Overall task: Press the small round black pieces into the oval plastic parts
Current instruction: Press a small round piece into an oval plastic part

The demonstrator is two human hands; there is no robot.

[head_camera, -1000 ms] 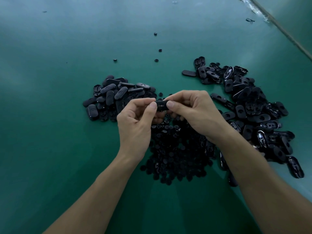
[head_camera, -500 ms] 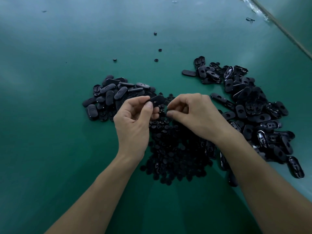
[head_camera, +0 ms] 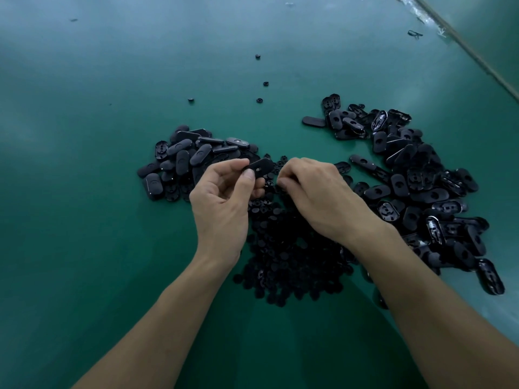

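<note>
Two bare forearms come in from the near edge of the green bench and draw together over its middle. Under and between the wrists lies a heap of small round black pieces, spreading from nearer than the wrists up to the fingertips of both grips.

The left grip pinches one oval plastic part between thumb and forefinger, holding it by its left end. The part is tilted, with its free end pointing toward the right grip, and a small pale spot shows on its face just beside the thumb tip. The other fingers of this grip are curled in below the part.

The right grip sits just right of the held part, apart from it. Its knuckles are up and its fingers are curled downward, with the tips at the far edge of the heap. The hand itself hides whether they pinch a round piece, so that cannot be told.

Beyond and left of the left grip lies the left pile of oval parts, most with smooth backs up. Right of and beyond the right grip, the right pile of oval parts is larger and looser. Many of its parts show a round hole or a hollow inside.

Farther beyond both grips, four stray round pieces lie well apart on bare bench. At the far right a pale edge strip runs diagonally, with a small dark scrap near it.
</note>
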